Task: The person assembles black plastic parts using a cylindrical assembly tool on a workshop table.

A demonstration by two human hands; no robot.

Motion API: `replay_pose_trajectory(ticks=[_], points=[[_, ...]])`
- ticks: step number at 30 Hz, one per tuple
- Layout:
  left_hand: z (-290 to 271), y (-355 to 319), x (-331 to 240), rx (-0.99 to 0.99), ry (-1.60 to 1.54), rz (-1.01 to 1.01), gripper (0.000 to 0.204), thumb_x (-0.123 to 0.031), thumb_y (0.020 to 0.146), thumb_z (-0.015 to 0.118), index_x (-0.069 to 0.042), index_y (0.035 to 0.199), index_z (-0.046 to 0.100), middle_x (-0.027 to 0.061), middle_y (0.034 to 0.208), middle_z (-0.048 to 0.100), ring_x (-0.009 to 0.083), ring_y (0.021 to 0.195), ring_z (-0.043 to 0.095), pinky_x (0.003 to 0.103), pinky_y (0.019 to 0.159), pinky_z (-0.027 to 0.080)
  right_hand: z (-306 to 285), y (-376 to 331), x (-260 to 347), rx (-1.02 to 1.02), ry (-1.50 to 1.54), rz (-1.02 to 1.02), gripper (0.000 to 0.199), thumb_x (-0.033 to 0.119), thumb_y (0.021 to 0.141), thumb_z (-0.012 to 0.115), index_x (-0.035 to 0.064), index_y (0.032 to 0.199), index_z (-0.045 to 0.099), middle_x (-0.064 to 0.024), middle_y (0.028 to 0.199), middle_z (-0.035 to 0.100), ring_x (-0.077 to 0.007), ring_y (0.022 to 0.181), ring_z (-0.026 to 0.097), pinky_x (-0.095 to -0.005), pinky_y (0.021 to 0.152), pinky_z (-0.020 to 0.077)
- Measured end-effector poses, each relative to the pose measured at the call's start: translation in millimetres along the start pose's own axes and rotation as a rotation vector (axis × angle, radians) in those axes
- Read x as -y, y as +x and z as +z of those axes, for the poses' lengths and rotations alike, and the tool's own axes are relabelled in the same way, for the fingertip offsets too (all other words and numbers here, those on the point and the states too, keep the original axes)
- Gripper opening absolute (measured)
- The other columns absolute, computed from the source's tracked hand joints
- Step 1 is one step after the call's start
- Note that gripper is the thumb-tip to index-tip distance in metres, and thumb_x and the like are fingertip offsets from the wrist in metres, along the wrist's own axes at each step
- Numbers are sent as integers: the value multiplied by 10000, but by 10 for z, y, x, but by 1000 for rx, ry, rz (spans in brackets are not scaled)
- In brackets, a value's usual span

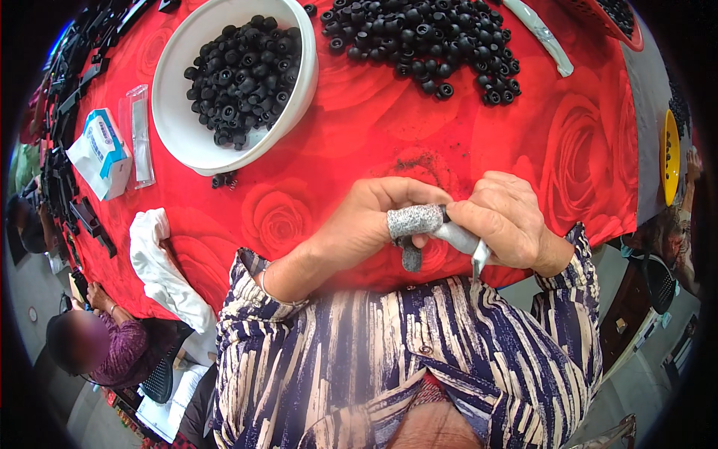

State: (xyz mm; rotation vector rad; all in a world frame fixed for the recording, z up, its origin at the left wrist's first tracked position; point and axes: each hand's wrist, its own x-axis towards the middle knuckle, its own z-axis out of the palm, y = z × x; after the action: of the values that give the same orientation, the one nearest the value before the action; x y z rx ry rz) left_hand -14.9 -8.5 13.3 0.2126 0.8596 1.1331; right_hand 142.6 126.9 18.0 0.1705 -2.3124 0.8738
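My left hand (351, 221) and my right hand (508, 217) meet above the red cloth, close to my body. Grey speckled sleeves (413, 221) cover fingers of the left hand. Pinched at its fingertips is a small black part (446, 214), mostly hidden; it looks like one of the black rubber caps nearby. My right thumb presses close against it. The right fingers are closed round a small tool with a whitish wrapped body (460, 239) and a thin pointed end; its kind is unclear. Black crumbs (422, 161) lie on the cloth just beyond the hands.
A white bowl (308, 90) of black caps (247, 78) stands far left, with a loose cap heap (426, 37) at the back. A tissue pack (105, 153), white cloth (161, 262) and long white object (542, 34) lie around. Another person (112, 344) sits at left.
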Motion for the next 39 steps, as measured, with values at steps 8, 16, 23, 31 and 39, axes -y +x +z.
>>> replay_pose_trajectory(ticks=[8,16,23,31,39], points=[[-71,4,-23,115,18,-193,200,-66,882,589,16,1063,615,49,832,636,94,702,604,215,621,492,-19,88,5,121,180,152,325,161,651,787,-7,858,600,-48,604,513,-167,473,512,-290,417,375],[-63,7,74,163,-127,-95,196,-77,879,602,4,1057,618,54,836,639,89,688,601,209,624,484,-33,77,16,89,212,136,286,116,690,768,-27,874,602,-45,570,495,-157,433,467,-299,400,332],[-89,6,83,219,-98,-76,203,-96,880,612,-3,1059,628,38,834,636,78,703,592,211,635,483,-35,93,22,84,213,91,270,97,678,764,-38,854,611,-49,561,482,-160,426,463,-300,394,321],[3,-20,56,61,-21,55,230,-119,895,603,1,1088,628,32,850,640,69,737,580,214,655,484,-277,162,-26,304,170,234,303,120,666,753,-5,890,591,-66,639,509,-192,514,520,-311,458,391],[-19,-15,43,45,-5,103,224,-107,894,599,1,1088,629,40,870,644,74,745,581,217,677,483,-299,180,-8,259,394,637,189,93,814,603,-5,962,537,-105,780,542,-242,661,567,-331,587,434]])
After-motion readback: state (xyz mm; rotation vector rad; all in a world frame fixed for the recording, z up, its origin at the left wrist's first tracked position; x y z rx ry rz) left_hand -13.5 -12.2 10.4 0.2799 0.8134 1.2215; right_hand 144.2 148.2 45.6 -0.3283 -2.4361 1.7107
